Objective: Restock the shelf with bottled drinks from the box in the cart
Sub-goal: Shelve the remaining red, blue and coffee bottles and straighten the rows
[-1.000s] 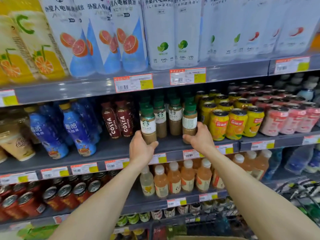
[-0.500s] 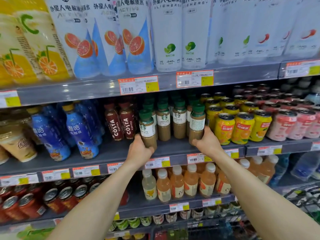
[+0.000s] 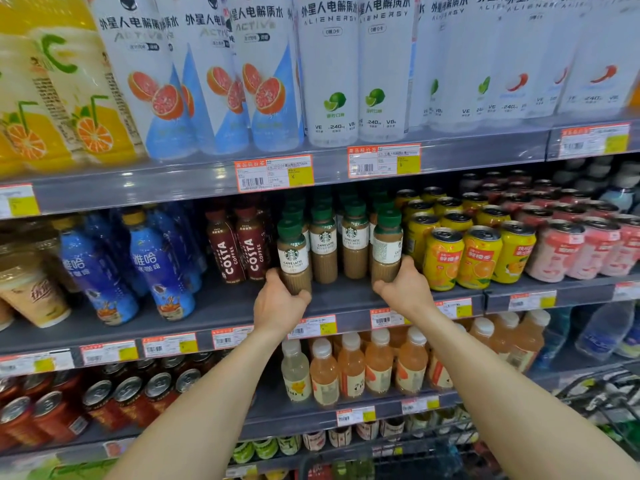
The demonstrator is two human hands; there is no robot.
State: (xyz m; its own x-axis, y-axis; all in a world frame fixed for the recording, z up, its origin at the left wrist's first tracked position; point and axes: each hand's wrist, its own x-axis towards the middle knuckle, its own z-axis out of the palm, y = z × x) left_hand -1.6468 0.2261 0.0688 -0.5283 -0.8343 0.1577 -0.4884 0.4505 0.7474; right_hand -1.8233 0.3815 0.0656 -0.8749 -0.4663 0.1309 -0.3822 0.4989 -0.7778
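Observation:
Rows of green-capped latte bottles (image 3: 323, 244) stand on the grey middle shelf (image 3: 214, 306). My left hand (image 3: 278, 301) grips the base of the front-left latte bottle (image 3: 292, 252), which stands upright on the shelf. My right hand (image 3: 403, 289) grips the base of the front-right latte bottle (image 3: 387, 245), its label turned sideways. Both bottles sit at the front of their rows. The box is out of view; a bit of the cart (image 3: 602, 393) shows at the lower right.
Costa coffee bottles (image 3: 239, 247) stand left of the lattes, blue bottles (image 3: 156, 268) further left. Yellow orange-drink cans (image 3: 478, 258) and pink cans (image 3: 571, 251) crowd the right. Tall white bottles (image 3: 329, 64) fill the shelf above; juice bottles (image 3: 349, 368) and red cans (image 3: 52, 410) sit below.
Both hands have pushed their latte bottles slightly deeper onto the shelf, and the view has shifted a little closer and to the left.

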